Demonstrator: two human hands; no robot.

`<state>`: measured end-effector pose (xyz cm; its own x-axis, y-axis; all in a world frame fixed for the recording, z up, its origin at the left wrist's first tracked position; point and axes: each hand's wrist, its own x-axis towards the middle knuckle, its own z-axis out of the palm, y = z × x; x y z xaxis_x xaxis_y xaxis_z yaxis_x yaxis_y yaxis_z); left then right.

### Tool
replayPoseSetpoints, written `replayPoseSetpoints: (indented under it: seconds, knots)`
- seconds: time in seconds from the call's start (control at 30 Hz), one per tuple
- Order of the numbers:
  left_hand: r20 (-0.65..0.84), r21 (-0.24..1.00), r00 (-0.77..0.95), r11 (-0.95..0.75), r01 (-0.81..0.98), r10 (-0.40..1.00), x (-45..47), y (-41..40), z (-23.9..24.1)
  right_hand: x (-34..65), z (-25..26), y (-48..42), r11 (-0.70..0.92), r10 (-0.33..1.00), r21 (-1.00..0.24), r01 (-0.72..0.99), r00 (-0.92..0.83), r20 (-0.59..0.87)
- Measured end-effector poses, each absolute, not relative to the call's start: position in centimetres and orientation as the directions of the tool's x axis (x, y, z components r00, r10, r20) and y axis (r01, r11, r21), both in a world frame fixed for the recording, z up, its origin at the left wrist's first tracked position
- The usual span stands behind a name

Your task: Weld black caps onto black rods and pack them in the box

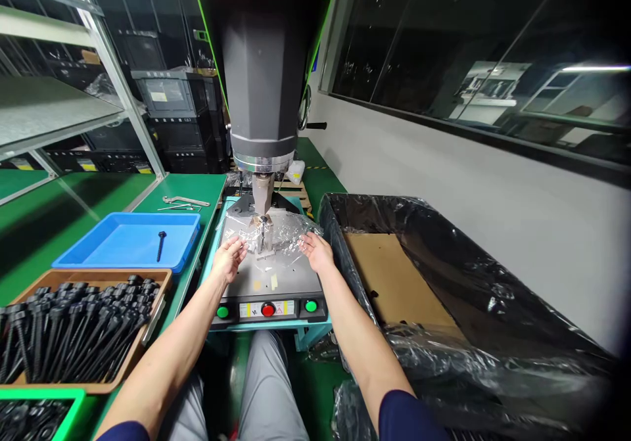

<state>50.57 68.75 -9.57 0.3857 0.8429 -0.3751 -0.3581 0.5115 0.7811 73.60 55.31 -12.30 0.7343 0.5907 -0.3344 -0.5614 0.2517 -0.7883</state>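
Note:
A clear plastic bag [276, 234] lies on the grey base plate [276, 277] of a press machine, under its metal horn [261, 194]. A small dark part [263, 231] stands upright inside the bag below the horn. My left hand [229, 257] pinches the bag's left edge, fingers closed. At the bag's right edge my right hand [316, 250] grips the film the same way. Both hands rest on the plate, one on each side of the horn.
The machine front has two green buttons [223, 311] and a red one [267, 309]. A blue tray [128, 240] holds one black bolt [160, 244]. A brown tray [73, 329] is full of black bolts. A bag-lined cardboard box [394, 283] stands right.

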Motion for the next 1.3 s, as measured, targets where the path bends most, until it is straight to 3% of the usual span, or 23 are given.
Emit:
replayPoseSetpoints:
  seconds: [0.57, 0.87, 1.3]
  knots:
    - [-0.379, 0.778, 0.446, 0.54, -0.321, 0.811, 50.6, 68.3, -10.5, 73.8, -13.2, 55.2, 0.275, 0.549, -0.737, -0.617, 0.73, -0.407]
    - [-0.345, 0.797, 0.388, 0.485, -0.36, 0.854, 52.6, 70.2, -9.4, 74.6, -11.5, 56.9, 0.323, 0.496, -0.667, -0.671, 0.721, -0.485]
    - [-0.311, 0.822, 0.477, 0.485, -0.299, 0.822, 51.6, 68.9, -9.8, 73.9, -12.9, 55.5, 0.193, 0.503, -0.725, -0.661, 0.701, -0.505]
